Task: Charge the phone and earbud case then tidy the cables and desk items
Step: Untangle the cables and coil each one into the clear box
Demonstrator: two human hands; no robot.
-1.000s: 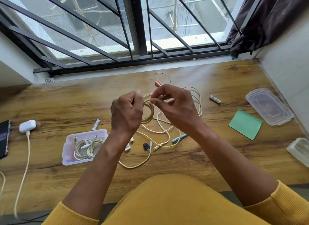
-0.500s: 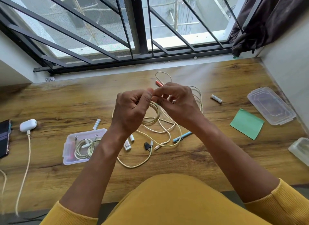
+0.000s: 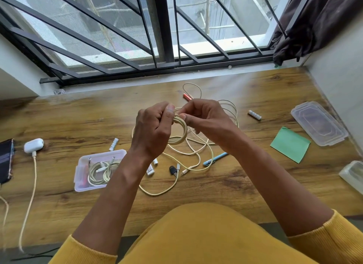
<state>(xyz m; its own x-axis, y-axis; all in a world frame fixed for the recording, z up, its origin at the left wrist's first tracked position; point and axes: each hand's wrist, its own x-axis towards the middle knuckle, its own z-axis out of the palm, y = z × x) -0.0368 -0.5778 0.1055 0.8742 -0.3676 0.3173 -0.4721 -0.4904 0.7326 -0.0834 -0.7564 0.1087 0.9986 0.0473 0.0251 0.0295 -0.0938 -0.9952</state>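
Note:
Above the middle of the wooden desk (image 3: 225, 187), my left hand (image 3: 152, 130) grips a small coil of cream cable (image 3: 181, 133). My right hand (image 3: 206, 119) pinches the same cable at the top of the coil. Loose loops of the cable (image 3: 188, 159) trail down onto the desk below. At far left the white earbud case (image 3: 33, 145) lies with a cream cable (image 3: 31, 187) plugged in. The dark phone (image 3: 5, 160) sits at the left edge, partly cut off.
A clear box (image 3: 80, 177) holds coiled cables. Nearby lie batteries (image 3: 114, 144) (image 3: 254, 114), a blue pen (image 3: 215, 159), a red item (image 3: 187, 97), a green note pad (image 3: 290, 144), a clear lid (image 3: 318, 123) and another container (image 3: 351, 175). Barred window behind.
The coil in my left hand has tightened and shifted a little to the right. My right hand stays at its top, laying more cable onto it.

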